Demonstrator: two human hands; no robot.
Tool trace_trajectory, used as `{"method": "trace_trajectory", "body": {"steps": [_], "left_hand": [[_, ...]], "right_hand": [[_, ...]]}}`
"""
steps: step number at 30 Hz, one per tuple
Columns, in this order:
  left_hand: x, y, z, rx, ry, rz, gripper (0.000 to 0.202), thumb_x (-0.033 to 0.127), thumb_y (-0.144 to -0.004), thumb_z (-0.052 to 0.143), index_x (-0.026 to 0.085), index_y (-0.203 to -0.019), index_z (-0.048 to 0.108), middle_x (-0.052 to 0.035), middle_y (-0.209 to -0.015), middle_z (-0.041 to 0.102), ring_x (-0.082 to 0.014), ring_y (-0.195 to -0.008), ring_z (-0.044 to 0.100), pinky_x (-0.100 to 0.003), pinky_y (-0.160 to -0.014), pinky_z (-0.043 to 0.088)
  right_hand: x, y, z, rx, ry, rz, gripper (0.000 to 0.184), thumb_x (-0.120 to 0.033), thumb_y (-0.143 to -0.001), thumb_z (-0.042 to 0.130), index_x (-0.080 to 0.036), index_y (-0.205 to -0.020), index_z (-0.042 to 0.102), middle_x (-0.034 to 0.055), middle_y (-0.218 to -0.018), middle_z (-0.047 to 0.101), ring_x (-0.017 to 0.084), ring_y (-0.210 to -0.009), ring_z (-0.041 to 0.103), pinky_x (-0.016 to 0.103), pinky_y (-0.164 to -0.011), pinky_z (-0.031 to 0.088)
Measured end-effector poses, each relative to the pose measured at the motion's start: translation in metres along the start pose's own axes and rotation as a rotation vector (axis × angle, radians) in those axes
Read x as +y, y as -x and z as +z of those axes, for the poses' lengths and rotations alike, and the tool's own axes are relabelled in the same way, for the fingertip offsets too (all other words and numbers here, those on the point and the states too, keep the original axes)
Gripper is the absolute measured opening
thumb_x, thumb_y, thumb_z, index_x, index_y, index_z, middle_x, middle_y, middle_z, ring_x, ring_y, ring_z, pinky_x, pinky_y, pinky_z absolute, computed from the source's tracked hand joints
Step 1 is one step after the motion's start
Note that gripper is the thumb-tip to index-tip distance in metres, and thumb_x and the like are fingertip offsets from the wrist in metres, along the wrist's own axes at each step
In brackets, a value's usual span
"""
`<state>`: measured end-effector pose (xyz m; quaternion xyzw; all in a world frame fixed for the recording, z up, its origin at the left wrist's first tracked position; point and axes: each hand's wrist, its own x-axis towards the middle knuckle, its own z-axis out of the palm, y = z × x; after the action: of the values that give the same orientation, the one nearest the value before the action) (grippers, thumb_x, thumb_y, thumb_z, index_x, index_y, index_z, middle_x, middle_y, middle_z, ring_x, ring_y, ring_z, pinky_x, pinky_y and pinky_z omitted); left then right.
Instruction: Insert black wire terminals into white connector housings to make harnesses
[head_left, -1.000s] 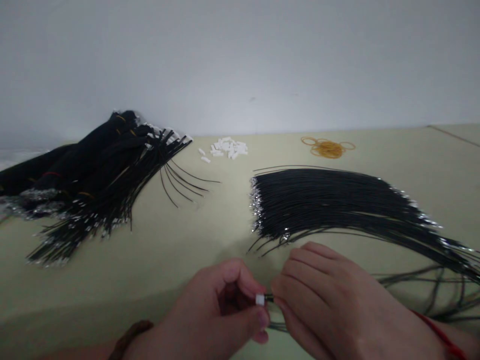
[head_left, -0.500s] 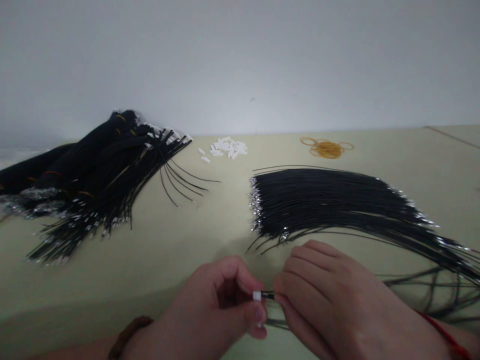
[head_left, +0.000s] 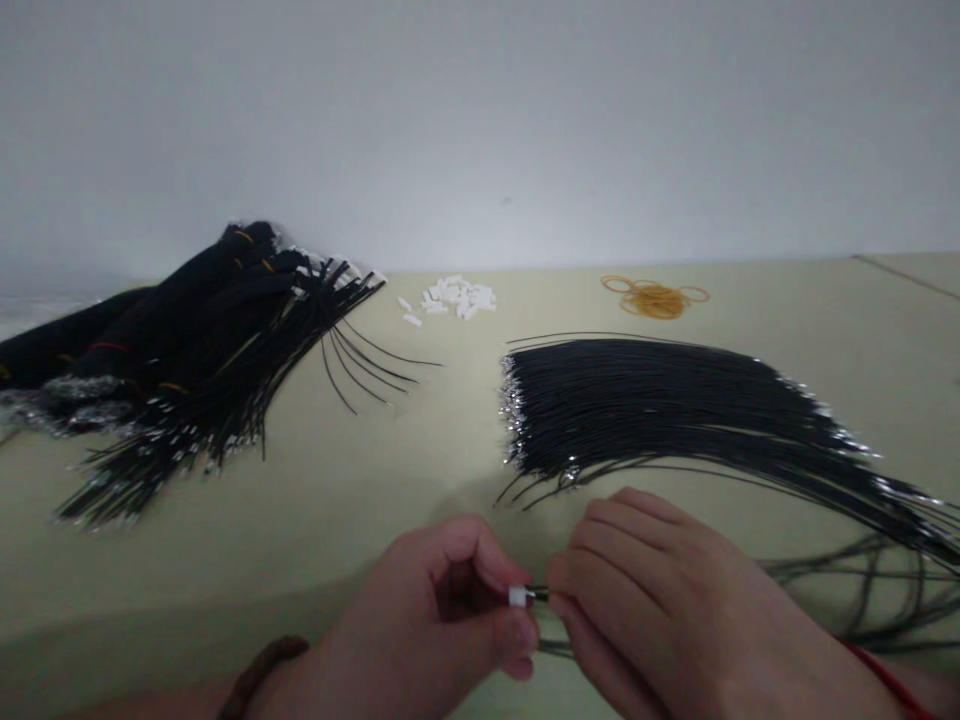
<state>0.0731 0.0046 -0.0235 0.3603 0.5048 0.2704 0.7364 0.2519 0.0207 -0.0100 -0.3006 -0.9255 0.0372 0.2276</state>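
The left hand pinches one small white plastic connector in its fingertips, while the right hand grips one thin black wire just beside it. The wire's tip seems to meet the connector, though the dim view hides whether it is seated. Beyond lie two masses of black silver-tipped wires: one fanned sheaf just ahead and one bundled heap at far left. Further off sit one pile of white plastic connectors, too many to count, and one cluster of amber rubber bands, all on a pale green tabletop.
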Motion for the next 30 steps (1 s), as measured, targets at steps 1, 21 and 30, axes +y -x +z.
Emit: {"method": "trace_trajectory", "body": {"steps": [1,21,30], "left_hand": [[0.0,0.0,0.0,-0.001,-0.002,0.001,0.018,0.013,-0.06,0.069,0.015,-0.067,0.052,0.0031,-0.054,0.062,-0.01,-0.053,0.058,-0.022,-0.056,0.043],[-0.002,0.002,-0.001,-0.056,-0.102,0.004,0.018,0.018,-0.065,0.066,0.015,-0.07,0.049,0.0041,-0.057,0.057,-0.0094,-0.053,0.055,-0.024,-0.055,0.043],[0.001,-0.001,0.001,-0.04,-0.036,0.027,0.018,0.012,-0.064,0.066,0.014,-0.07,0.049,0.0068,-0.055,0.056,-0.0074,-0.052,0.055,-0.021,-0.054,0.042]], "right_hand": [[-0.001,-0.001,-0.001,0.001,-0.002,-0.002,0.043,-0.02,-0.097,0.024,-0.009,-0.067,0.053,0.0048,-0.068,0.042,0.008,-0.069,0.036,0.023,-0.071,0.025],[0.048,-0.003,0.012,-0.161,0.006,0.009,0.024,-0.023,-0.095,0.038,-0.014,-0.084,0.057,0.0025,-0.089,0.049,0.011,-0.086,0.036,0.025,-0.078,0.021],[0.05,-0.002,0.015,-0.162,0.077,0.009,0.016,-0.02,-0.092,0.044,-0.012,-0.087,0.057,0.004,-0.087,0.047,0.012,-0.086,0.035,0.026,-0.078,0.021]]}}
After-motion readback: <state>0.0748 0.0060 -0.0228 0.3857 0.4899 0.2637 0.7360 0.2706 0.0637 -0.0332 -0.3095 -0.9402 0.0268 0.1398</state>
